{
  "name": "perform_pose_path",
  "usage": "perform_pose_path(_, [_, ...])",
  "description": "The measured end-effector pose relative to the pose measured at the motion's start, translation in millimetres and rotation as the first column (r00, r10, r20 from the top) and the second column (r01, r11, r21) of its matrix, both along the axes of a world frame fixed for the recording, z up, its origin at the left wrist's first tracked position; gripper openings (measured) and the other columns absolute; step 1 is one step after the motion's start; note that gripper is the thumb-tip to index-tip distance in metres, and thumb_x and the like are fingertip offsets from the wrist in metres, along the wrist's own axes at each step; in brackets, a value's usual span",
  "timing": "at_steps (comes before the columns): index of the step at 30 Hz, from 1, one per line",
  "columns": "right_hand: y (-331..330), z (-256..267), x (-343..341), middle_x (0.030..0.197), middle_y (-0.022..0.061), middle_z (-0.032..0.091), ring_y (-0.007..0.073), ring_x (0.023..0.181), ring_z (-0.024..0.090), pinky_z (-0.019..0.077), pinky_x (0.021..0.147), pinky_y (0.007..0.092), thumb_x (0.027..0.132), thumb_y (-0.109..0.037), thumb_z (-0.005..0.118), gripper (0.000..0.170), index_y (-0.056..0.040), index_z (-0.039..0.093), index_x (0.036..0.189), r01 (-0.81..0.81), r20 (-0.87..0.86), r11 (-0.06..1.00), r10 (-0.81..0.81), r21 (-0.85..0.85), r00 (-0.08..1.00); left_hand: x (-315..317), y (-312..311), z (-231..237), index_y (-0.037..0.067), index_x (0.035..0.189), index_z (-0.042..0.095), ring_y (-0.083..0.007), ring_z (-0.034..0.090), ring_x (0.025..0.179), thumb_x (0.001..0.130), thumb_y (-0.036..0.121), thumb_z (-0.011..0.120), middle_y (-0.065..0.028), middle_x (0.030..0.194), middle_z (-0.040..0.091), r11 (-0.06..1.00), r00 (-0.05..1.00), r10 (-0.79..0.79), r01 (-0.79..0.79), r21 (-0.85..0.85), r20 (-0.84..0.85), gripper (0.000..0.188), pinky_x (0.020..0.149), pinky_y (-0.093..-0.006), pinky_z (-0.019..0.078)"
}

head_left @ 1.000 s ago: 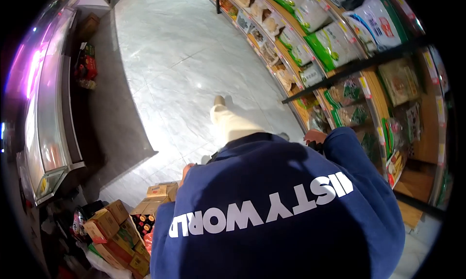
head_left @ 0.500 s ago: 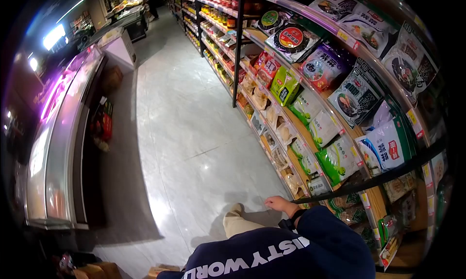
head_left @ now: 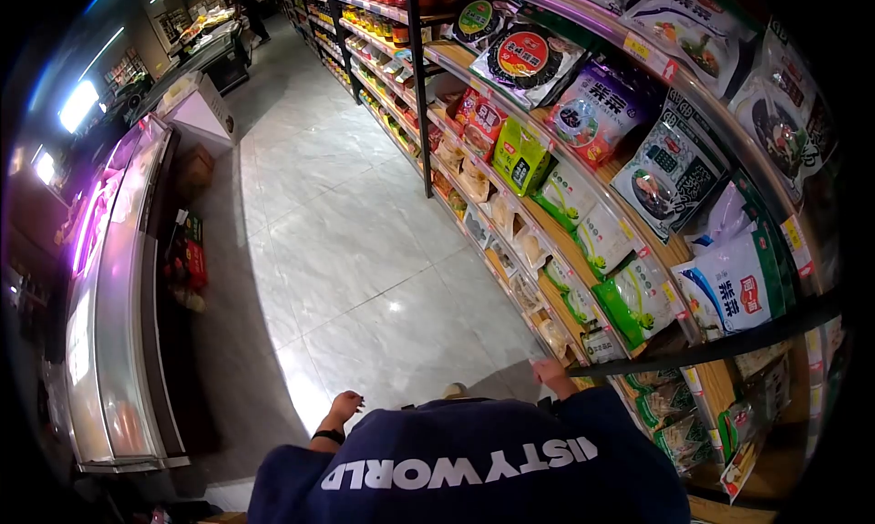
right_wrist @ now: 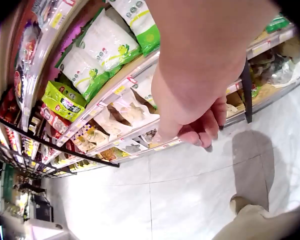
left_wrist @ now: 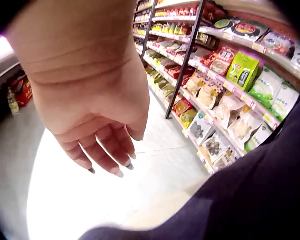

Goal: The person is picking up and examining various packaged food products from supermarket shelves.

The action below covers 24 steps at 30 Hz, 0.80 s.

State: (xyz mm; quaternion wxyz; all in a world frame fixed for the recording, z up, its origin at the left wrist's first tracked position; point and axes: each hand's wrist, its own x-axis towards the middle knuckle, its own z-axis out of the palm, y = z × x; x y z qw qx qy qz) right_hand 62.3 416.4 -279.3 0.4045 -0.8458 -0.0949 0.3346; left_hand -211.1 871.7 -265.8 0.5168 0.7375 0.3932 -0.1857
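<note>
Both hands hang beside the dark blue shirt (head_left: 456, 469) with white lettering, and neither holds anything. My left hand (head_left: 345, 405) is over the floor at the lower middle of the head view; in the left wrist view this hand (left_wrist: 97, 115) shows its palm, fingers loosely bent. My right hand (head_left: 552, 375) is close to the shelf on the right. Seen from the right wrist, the hand (right_wrist: 200, 117) has loosely curled fingers, with bagged goods on the shelves behind it and a shoe (right_wrist: 238, 203) on the floor below.
Tall shelves (head_left: 583, 251) with bagged and jarred goods line the right side, with a black bar (head_left: 702, 353) crossing low. A glass-fronted display case (head_left: 114, 342) runs along the left. Pale tiled floor (head_left: 355, 251) lies between, and a person (head_left: 252, 18) stands far back.
The view has lifted from the floor and shirt to the long aisle. My left hand has come out to the side of the shirt. Cartons at the lower left have mostly left the view.
</note>
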Motion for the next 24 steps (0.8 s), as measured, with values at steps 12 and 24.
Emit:
perform_pose_path(12, [-41.2,19.4,-80.0,0.052,0.0087,0.053,0.0171,0.044,0.052,0.0432,0.043,0.0279,0.088,-0.034,0.039,0.047,0.0015,0.057,0.063,0.42,-0.232,0.885,-0.459,-0.2,0.857,73.0,79.7,-108.0,0.001,0.077,0.064,-0.0216,0.061,0.064,0.078,0.021,0.045,-0.0103,0.073,0.063,0.331,0.392,-0.919,0.834,0.441,-0.052,0.028,0.062,-0.0326,0.0481])
perform_pose_path(24, [56.7,25.9,32.8,0.06,0.0094,0.058,0.0181,0.052,0.054,0.0434,0.054,0.0309,0.087,-0.032,0.038,0.04,0.0013,0.057,0.075,0.276,0.063,0.944,-0.269,-0.179,0.961,331.4,134.9,-119.4,0.0,0.073,0.06,-0.0213,0.06,0.061,0.081,0.019,0.044,-0.0106,0.073,0.062,0.431,0.469,-0.881,0.85,0.304,-0.063,0.025,0.056,-0.0319,0.0475])
